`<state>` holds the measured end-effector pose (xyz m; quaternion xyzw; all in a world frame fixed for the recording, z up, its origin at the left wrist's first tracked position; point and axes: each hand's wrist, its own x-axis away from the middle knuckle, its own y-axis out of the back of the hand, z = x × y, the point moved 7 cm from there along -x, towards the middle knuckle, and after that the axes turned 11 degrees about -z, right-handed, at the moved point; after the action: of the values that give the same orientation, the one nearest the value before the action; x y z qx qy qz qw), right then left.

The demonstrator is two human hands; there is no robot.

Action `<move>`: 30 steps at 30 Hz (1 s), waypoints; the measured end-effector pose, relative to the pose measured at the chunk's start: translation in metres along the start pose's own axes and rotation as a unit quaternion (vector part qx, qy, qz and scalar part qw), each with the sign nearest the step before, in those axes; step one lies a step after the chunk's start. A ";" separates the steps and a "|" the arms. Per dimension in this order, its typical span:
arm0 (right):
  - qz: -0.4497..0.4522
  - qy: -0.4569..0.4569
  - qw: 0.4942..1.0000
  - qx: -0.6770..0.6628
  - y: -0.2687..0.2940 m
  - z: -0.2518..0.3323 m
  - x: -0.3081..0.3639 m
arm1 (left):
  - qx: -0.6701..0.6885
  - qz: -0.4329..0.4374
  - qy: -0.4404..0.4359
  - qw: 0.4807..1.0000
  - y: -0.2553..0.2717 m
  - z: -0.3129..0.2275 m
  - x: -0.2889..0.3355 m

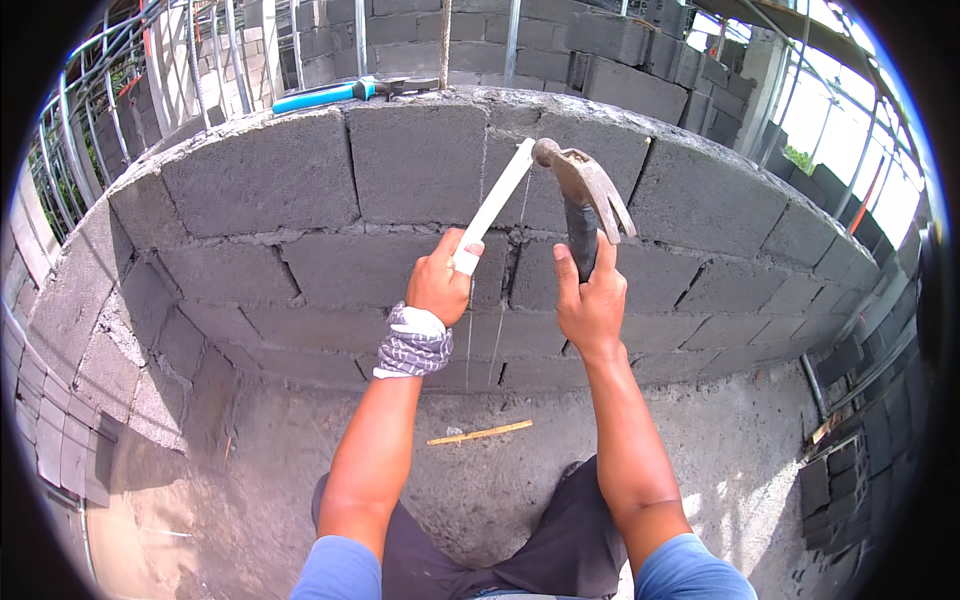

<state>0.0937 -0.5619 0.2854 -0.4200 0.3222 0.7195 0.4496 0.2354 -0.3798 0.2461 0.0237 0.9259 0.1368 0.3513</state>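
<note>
The fingers of the left hand (438,285) are closed tightly round the lower end of a white strip (494,205), which slants up across the grey block wall (255,185) to a mortar joint near its top course. The right hand (590,300) is wrapped shut on the dark handle of a claw hammer (585,190), whose head sits just beside the strip's upper end. The strip is probably best kept pressed flat against the wall, with short, square blows given.
</note>
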 end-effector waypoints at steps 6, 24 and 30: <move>-0.047 0.073 0.996 0.003 0.005 0.005 0.001 | 0.027 -0.020 0.013 0.999 0.000 0.002 0.001; -0.017 -0.011 0.999 -0.031 0.003 0.008 0.001 | -0.062 -0.045 -0.027 0.997 0.003 -0.005 0.002; 0.100 -0.118 0.988 0.027 -0.008 -0.009 0.004 | -0.056 -0.055 -0.025 0.997 0.001 -0.007 0.003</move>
<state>0.1032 -0.5647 0.2775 -0.2852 0.3269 0.7963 0.4216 0.2287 -0.3800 0.2498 -0.0441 0.9074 0.1685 0.3825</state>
